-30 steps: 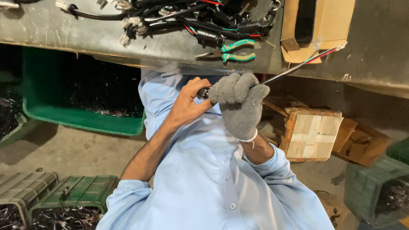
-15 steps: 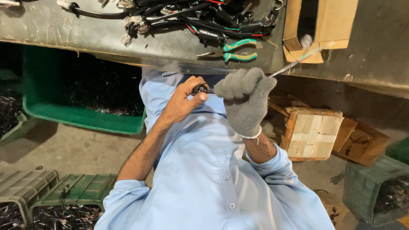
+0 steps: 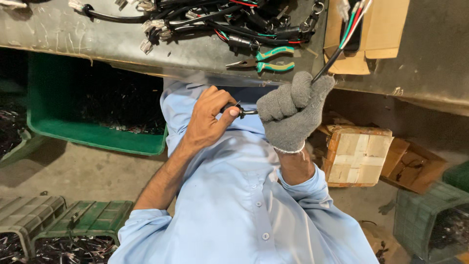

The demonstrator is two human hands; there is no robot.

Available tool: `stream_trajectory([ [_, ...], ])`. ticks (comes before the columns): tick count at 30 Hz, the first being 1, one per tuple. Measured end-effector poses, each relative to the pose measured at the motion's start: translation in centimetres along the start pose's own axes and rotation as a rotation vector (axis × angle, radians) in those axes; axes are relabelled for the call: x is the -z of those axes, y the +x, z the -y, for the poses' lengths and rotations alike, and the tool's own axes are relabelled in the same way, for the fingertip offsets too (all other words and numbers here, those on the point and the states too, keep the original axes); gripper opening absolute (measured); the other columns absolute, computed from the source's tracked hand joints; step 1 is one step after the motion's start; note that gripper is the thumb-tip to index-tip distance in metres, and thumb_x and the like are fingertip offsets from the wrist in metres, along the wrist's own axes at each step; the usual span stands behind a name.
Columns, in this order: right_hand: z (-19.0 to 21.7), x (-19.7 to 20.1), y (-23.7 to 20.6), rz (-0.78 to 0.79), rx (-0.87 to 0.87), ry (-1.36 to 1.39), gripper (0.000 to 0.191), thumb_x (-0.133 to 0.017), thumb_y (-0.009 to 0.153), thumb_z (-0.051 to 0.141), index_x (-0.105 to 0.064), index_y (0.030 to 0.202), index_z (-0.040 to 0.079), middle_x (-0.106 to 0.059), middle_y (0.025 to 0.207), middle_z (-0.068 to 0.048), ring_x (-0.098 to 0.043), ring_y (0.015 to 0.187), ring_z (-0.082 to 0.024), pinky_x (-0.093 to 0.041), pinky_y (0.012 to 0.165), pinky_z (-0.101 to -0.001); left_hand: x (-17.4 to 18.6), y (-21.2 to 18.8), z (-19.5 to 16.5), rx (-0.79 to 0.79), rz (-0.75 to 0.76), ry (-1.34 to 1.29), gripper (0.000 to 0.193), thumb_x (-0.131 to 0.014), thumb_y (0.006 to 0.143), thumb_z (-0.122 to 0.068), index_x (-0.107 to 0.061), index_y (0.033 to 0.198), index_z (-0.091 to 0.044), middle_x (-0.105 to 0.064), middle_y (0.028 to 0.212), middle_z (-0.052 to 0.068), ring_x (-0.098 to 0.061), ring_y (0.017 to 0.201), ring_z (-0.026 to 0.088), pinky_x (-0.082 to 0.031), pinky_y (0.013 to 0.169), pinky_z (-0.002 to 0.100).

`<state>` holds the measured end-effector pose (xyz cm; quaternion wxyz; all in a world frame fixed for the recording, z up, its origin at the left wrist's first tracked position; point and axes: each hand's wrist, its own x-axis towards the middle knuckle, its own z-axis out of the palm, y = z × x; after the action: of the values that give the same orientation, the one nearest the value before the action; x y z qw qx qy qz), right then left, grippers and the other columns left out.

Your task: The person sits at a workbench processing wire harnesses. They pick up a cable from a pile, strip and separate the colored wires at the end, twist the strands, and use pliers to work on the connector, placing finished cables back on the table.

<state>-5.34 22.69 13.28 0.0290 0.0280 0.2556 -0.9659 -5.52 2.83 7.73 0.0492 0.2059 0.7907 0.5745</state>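
My left hand (image 3: 207, 120) is bare and pinches a small black sleeve (image 3: 233, 109) between thumb and fingers in front of my chest. A short metal end (image 3: 249, 112) sticks out of the sleeve and touches my right hand (image 3: 292, 111), which wears a grey knit glove. That hand is closed on a black-sheathed wire bundle (image 3: 326, 63). The bundle rises up and right from the fist. Its green, red and white strands (image 3: 352, 20) spread over the table's edge.
Green-handled pliers (image 3: 267, 58) and a tangle of black wire harnesses (image 3: 220, 19) lie on the grey metal table (image 3: 97, 39). A brown cardboard piece (image 3: 383, 29) rests at the right. Below are green crates (image 3: 93, 137), a taped cardboard box (image 3: 359, 155) and a dark green crate (image 3: 432, 215).
My gloved right hand has moved up and to the right, drawing the wire bundle out longer toward the table. My left hand has kept its pinch on the black sleeve.
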Motion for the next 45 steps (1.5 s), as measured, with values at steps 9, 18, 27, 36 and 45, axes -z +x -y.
stream_trajectory([
  [9,2.0,-1.5,-1.1,0.107,0.230,-0.111,0.054,-0.035,0.108,0.064,-0.032,0.078,0.019,-0.020,0.056,0.006,-0.014,0.049,-0.011,-0.017,0.049,-0.0310,1.7,-0.3,1.0,0.002,-0.017,-0.003,0.042,-0.045,0.112,-0.038,-0.060,0.092,-0.004,-0.058,0.087,0.007,-0.050,0.087,0.028,-0.040,0.086,0.039],
  [18,2.1,-0.7,-0.5,-0.012,0.172,-0.147,0.055,-0.039,0.108,0.064,-0.036,0.081,0.016,-0.023,0.061,0.005,-0.019,0.053,-0.011,-0.022,0.053,-0.0291,1.7,0.5,-0.5,0.085,0.021,-0.140,0.043,-0.036,0.110,-0.038,-0.062,0.099,-0.006,-0.049,0.084,0.007,-0.044,0.086,0.023,-0.037,0.084,0.035],
  [27,2.5,0.4,-0.8,-0.045,0.125,-0.070,0.054,-0.038,0.109,0.064,-0.039,0.083,0.017,-0.025,0.065,0.006,-0.022,0.057,-0.010,-0.024,0.055,-0.0272,1.0,0.6,-0.1,0.057,-0.008,-0.152,0.020,-0.055,0.101,-0.021,-0.061,0.092,-0.005,-0.054,0.086,0.004,-0.042,0.088,0.021,-0.038,0.082,0.035],
  [36,1.7,-0.7,-1.0,-0.006,0.084,-0.190,0.049,-0.043,0.110,0.057,-0.041,0.088,0.013,-0.030,0.067,0.004,-0.027,0.059,-0.011,-0.027,0.057,-0.0291,1.5,1.6,-0.3,-0.055,-0.028,-0.052,0.015,-0.061,0.099,-0.020,-0.067,0.097,-0.006,-0.060,0.093,0.008,-0.050,0.097,0.021,-0.039,0.088,0.036],
  [45,0.7,-0.9,-0.6,0.336,-0.052,-1.512,0.013,-0.057,0.103,0.010,-0.062,0.113,0.002,-0.069,0.090,-0.010,-0.068,0.077,-0.025,-0.055,0.073,-0.0354,4.9,2.5,-2.0,-0.043,0.037,-0.462,0.040,-0.065,0.108,-0.031,-0.062,0.137,-0.005,-0.062,0.114,0.004,-0.058,0.102,0.012,-0.047,0.092,0.027],
])
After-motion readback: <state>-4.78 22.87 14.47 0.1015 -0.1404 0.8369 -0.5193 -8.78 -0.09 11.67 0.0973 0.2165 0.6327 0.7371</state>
